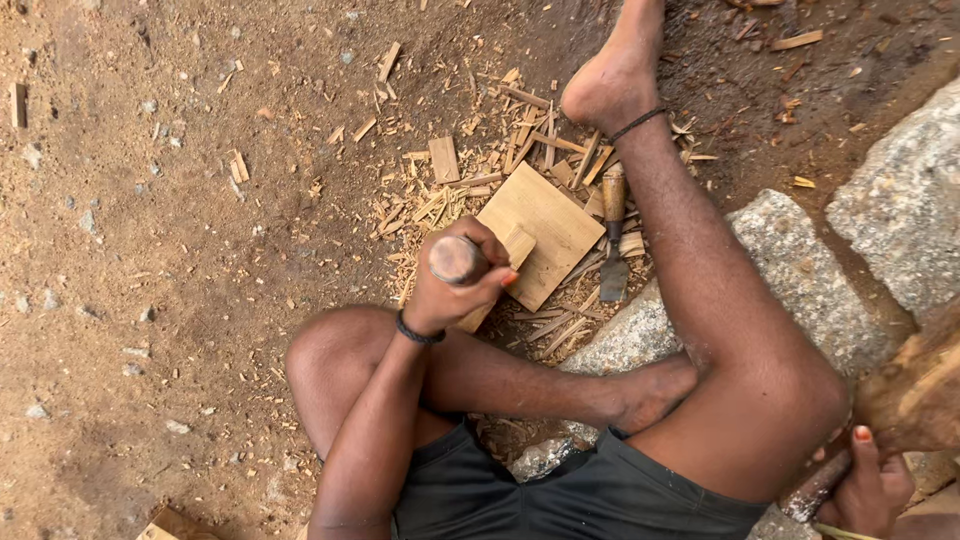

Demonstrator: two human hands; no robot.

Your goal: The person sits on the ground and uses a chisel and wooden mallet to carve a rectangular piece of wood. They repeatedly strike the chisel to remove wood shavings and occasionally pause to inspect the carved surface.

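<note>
Wooden chisel handle (pixel 455 260) in closed left hand (pixel 462 285) grip

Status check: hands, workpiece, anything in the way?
Left hand grips chisel handle on wooden block. Right hand holds mallet, off aside. Spare chisel beside block.

A single head-worn camera looks almost straight down from just above the seated person's lap, close enough that the bent legs and dark grey shorts (pixel 560 495) fill the lower middle of the view. It faces the bare brown dirt ground (pixel 150 250), which takes up the left half. The flat square pale wooden board (pixel 545 225) lies near the centre, the left hand (pixel 462 282) just below it. Rough grey stone blocks (pixel 900 200) crowd the right edge, and the right hand (pixel 870 485) is cut off at the lower right corner.
</note>
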